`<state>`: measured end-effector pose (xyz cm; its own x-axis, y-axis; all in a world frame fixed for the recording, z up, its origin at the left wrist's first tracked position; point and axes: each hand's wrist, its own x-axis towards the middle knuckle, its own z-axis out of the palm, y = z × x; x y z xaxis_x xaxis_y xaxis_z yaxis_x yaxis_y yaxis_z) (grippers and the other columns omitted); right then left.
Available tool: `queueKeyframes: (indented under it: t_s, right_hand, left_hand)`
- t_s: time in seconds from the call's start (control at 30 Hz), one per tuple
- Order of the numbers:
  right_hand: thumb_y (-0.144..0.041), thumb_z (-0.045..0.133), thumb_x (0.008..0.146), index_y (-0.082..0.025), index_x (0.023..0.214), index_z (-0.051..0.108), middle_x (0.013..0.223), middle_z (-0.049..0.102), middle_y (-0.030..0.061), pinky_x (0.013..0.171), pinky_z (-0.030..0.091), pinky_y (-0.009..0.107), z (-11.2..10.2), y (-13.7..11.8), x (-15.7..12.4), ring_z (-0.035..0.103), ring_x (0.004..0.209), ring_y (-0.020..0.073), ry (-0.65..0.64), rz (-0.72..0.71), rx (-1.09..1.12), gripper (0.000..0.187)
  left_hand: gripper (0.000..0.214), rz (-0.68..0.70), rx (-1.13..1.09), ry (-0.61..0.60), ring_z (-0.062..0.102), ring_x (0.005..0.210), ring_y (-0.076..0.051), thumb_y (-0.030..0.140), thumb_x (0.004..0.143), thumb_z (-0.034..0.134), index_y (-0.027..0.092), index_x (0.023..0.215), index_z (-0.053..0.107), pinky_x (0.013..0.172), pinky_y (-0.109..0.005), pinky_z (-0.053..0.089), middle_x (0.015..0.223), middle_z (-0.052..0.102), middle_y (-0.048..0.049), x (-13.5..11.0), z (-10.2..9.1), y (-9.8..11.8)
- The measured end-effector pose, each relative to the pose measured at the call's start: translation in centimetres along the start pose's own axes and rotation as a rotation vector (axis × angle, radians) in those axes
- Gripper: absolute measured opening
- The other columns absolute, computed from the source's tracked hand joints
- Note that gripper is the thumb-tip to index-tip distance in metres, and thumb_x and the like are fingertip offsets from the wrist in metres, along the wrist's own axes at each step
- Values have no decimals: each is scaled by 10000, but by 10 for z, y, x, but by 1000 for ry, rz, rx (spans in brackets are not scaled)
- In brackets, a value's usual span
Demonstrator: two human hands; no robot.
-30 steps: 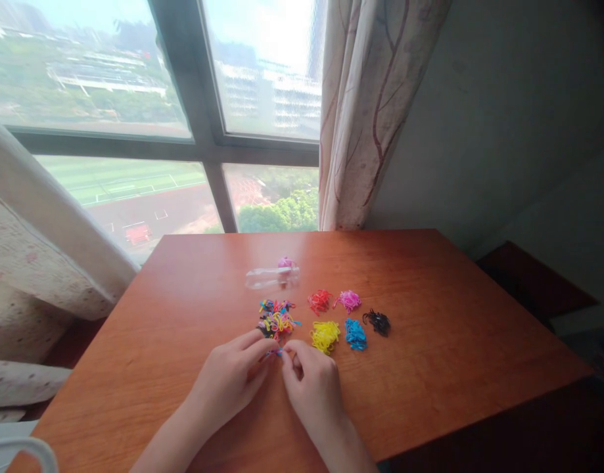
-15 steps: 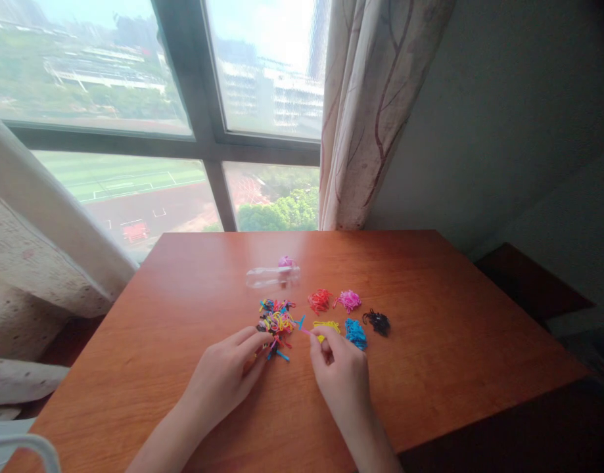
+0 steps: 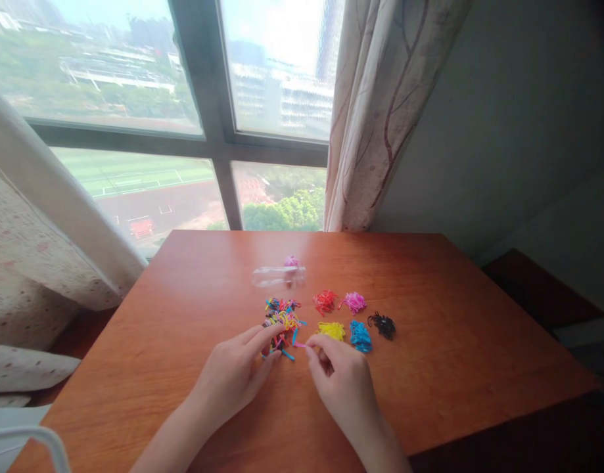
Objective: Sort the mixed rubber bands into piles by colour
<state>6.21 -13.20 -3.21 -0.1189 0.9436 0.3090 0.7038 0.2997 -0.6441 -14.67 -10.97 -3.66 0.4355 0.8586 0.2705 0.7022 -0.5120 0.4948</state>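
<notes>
A mixed heap of coloured rubber bands (image 3: 284,320) lies on the wooden table, yellow, pink, blue, red and black tangled together. My left hand (image 3: 242,364) rests at the heap's near left side, index finger over it and thumb apart, with nothing visibly gripped. Between thumb and index finger my right hand (image 3: 338,368) pinches a pink rubber band (image 3: 300,345), stretched toward the heap, where a blue band touches or loops it; I cannot tell which. Right of the heap are single-colour piles: red (image 3: 325,301), pink (image 3: 353,302), yellow (image 3: 331,330), blue (image 3: 361,336) and black (image 3: 383,324) bands.
Behind the heap lies a clear plastic container (image 3: 279,276), with a pinkish-purple item (image 3: 292,261) beside it. The table (image 3: 208,276) reaches back to the window, with curtains on both sides. A white curved object (image 3: 40,437) shows at the lower left.
The view has shifted a little, moving everything rightward. My left index finger and thumb have spread apart over the heap. The pink band in my right hand sits lower, and the yellow pile shows more fully.
</notes>
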Motion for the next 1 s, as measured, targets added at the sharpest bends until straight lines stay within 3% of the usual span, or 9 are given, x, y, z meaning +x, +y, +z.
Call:
queueKeyframes:
  t_s: [0.13, 0.3, 0.5, 0.8, 1.0]
  right_hand:
    - [-216, 496, 931, -229, 848, 651, 675, 635, -31, 594, 343, 224, 5, -9, -3, 570, 599, 121, -72, -50, 11, 176]
    - [-206, 492, 924, -226, 854, 655, 691, 645, -29, 601, 348, 224, 6, -7, -4, 575, 605, 119, -81, -55, 3, 179]
    - [-221, 489, 919, -229, 835, 658, 665, 642, -24, 576, 349, 218, 2, -3, -4, 585, 592, 120, -53, -40, -33, 189]
    - [-329, 500, 909, -223, 853, 693, 600, 623, -2, 564, 350, 239, -41, 68, 27, 574, 557, 150, 220, 190, -294, 227]
    - [-307, 552, 884, -247, 883, 705, 667, 666, -1, 542, 288, 249, -51, 92, 44, 598, 624, 162, 158, 263, -439, 164]
  left_hand:
    - [374, 34, -11, 1, 702, 845, -148, 264, 936, 512, 281, 1309, 542, 718, -207, 541, 1032, 720, -34, -1, 3, -2]
    - [236, 76, -49, -39, 693, 931, -150, 214, 949, 476, 262, 1109, 643, 782, -210, 528, 1087, 699, -43, 0, 3, -4]
    - [210, 52, -36, -59, 687, 869, -140, 214, 951, 463, 248, 1007, 662, 722, -198, 514, 1008, 702, -36, 1, -1, 0]
    - [225, 53, -19, -75, 686, 846, -154, 216, 957, 432, 246, 1030, 642, 708, -215, 505, 989, 699, -40, 1, -2, 0]
    - [217, 55, -10, -85, 684, 862, -152, 212, 962, 427, 253, 1032, 629, 710, -210, 495, 1009, 694, -31, 1, -1, -1]
